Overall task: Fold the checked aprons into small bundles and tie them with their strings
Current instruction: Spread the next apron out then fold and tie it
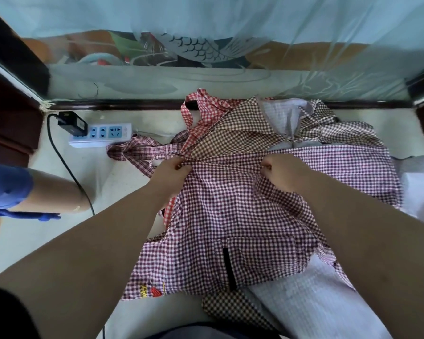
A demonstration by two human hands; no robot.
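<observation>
The maroon checked apron [230, 216] lies spread on the floor [118, 187] at the middle of the scene. It sits on top of a brown checked apron [235, 128], and a red checked apron [206, 111] peeks out at the far left. The left hand [175, 171] and the right hand [279, 173] each pinch the maroon apron's far edge, fingers curled into the cloth, with the fabric drawn into a taut ridge between them. This looks like the first fold. To do it well, both pinches should hold only the top layer, so the brown apron below is not dragged along. The edge should then travel evenly toward the near hem so the corners meet squarely. The maroon strap [130, 152] trails off to the left and should be kept outside the fold, since it will be needed to tie the bundle. There is open floor to the left of the aprons, but a power strip [103, 134] and its black cable [66, 165] lie there, and another person's leg [56, 189] is just beyond the cable. On the right a pale cloth [311, 302] crowds the apron's edge, and to the far side a dark skirting closes off the space. Folding toward the near side therefore seems the freest direction.
</observation>
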